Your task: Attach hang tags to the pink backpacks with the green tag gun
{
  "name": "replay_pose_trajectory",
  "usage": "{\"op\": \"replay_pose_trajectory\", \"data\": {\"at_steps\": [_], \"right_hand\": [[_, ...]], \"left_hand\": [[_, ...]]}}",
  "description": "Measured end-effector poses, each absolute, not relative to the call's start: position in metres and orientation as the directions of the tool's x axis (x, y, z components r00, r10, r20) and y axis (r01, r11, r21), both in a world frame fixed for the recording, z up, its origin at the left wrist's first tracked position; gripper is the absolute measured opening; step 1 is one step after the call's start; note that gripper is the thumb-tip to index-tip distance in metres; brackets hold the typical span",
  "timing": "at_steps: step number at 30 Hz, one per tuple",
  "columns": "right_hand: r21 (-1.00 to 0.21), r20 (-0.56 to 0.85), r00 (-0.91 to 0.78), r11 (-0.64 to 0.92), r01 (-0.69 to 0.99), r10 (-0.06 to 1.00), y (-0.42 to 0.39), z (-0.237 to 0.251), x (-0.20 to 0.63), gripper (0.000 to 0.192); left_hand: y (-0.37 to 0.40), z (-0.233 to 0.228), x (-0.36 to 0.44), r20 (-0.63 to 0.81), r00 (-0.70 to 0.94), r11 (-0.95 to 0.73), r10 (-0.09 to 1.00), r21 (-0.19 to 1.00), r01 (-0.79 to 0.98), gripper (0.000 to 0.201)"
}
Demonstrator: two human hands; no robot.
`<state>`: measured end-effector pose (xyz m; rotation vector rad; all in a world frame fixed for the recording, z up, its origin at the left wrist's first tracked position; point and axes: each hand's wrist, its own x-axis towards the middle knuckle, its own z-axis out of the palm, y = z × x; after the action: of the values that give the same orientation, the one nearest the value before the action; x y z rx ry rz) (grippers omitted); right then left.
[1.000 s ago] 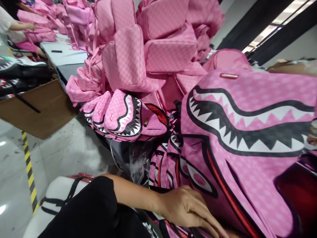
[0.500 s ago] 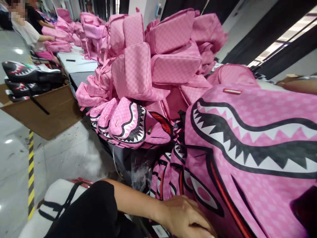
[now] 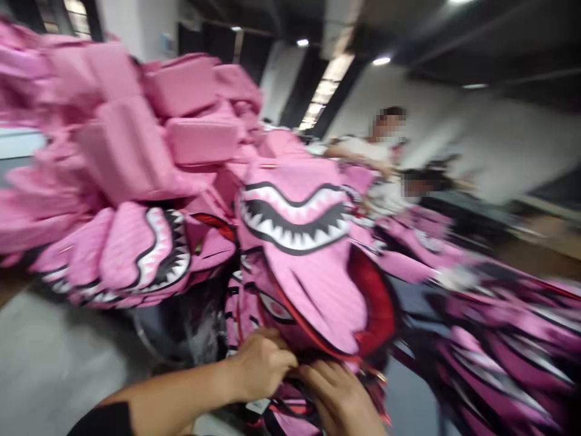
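A pink backpack (image 3: 313,284) with a printed shark mouth stands in front of me, its red-lined side flap hanging open. My left hand (image 3: 265,363) is closed at its lower front edge, fingers curled into the fabric. Close beside it, my right hand (image 3: 342,396) has bent fingers pressed on the same edge, the tips hidden under the bag. What exactly lies between the fingers is blurred. Below the hands is more pink and black fabric with a white label (image 3: 258,406).
To the left, several shark-mouth bags (image 3: 145,254) lie in a row before a tall heap of plain pink bags (image 3: 127,145). More bags (image 3: 503,357) cover the right side of the grey table (image 3: 408,387). Two people (image 3: 385,151) sit beyond, at the back right.
My view has swung right. The backpack, earlier large at the right, now stands centred with its red opening showing. My right hand has come into view beside the left.
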<state>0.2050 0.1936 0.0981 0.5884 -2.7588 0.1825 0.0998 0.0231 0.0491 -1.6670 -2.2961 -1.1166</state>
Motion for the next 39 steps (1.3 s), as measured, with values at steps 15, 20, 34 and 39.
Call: {"op": "replay_pose_trajectory", "data": {"at_steps": [15,20,34,39], "right_hand": [[-0.107,0.158,-0.962,0.965,-0.241,-0.223,0.172,0.110,0.206,0.014],[-0.071,0.137,-0.962,0.966,-0.247,-0.236,0.172,0.113,0.206,0.017],[-0.051,0.191,-0.966,0.981,-0.187,-0.174,0.165,0.104,0.201,0.010],[-0.056,0.187,-0.974,0.988,-0.144,-0.132,0.161,0.109,0.202,0.012]], "left_hand": [[0.014,0.064,0.080,0.197,-0.323,0.041,0.926,0.796,0.604,0.031],[0.016,0.059,0.080,0.407,-0.309,0.023,0.860,0.573,0.819,0.018],[0.008,0.039,0.082,0.676,-0.204,0.124,0.708,0.166,0.978,0.019],[-0.003,0.030,0.064,0.560,-0.245,0.025,0.791,0.370,0.929,0.019]]}}
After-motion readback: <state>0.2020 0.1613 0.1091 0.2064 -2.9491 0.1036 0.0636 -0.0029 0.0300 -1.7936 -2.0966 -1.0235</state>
